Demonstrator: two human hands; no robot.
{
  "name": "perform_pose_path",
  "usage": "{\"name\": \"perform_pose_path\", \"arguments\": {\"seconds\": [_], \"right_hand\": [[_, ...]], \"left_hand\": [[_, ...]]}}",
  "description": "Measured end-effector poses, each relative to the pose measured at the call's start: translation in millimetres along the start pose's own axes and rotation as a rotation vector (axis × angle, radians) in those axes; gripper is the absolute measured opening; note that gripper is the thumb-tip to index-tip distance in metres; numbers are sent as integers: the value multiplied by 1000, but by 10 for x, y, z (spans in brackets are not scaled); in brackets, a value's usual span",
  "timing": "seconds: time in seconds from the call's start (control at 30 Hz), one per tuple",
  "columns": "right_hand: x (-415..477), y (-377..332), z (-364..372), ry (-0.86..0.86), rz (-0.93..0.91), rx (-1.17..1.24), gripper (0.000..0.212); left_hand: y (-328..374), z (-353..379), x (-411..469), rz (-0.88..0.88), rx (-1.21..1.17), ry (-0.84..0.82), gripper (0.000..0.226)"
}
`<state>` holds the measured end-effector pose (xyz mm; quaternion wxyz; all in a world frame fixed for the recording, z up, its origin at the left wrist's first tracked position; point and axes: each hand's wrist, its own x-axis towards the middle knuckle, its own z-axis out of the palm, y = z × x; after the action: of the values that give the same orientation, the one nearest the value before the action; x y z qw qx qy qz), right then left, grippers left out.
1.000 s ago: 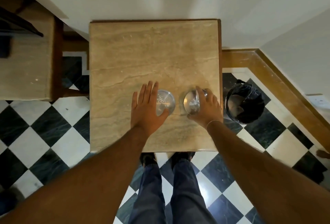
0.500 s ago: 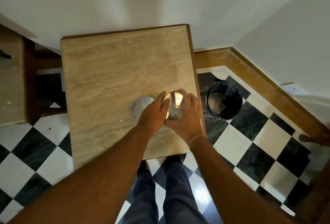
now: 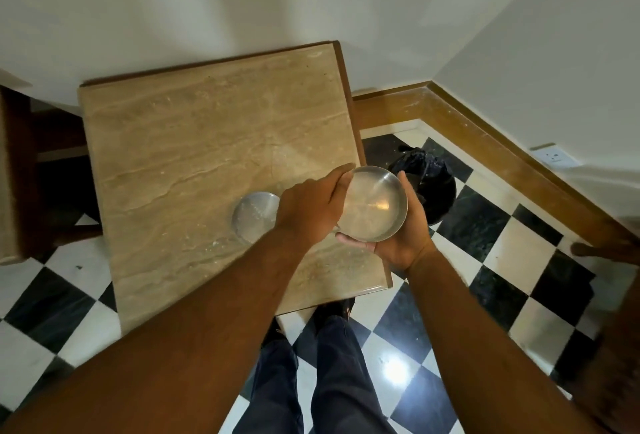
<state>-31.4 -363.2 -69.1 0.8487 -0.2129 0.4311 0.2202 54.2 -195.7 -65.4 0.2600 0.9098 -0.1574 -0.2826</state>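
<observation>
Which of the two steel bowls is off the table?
The right-hand round steel bowl, held tilted in the right hand; the other bowl sits on the beige stone table.

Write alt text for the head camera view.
The left hand and right hand hold a steel bowl at the right edge of a marble-topped table, near a black-lined bin. A second bowl sits on the table.

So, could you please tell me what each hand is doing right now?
Left hand: grips the round shiny steel bowl at its rim.
Right hand: holds the same bowl.
</observation>
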Motion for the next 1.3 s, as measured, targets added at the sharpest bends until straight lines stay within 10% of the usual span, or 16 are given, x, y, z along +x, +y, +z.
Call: {"name": "perform_pose_path", "arguments": {"seconds": [0.27,0.57,0.83,1.2,1.3], "right_hand": [[-18,-291,-293,76,-64,-98,73],[335,-761,-993,827,-847,-869,92],[1297,-691,-1501,932,-511,-1383,98],[1224,-642,-1510,1006,-520,-1264,100],[1083,-653,-1384,909,-618,-877,103]], "left_hand": [[8,96,250,227,329,106,74],[-515,344,176,77,304,282,74],[-714,490,118,61,355,306,71],[-806,423,21,-14,372,266,74],[-835,375,-59,-24,384,259,73]]}}
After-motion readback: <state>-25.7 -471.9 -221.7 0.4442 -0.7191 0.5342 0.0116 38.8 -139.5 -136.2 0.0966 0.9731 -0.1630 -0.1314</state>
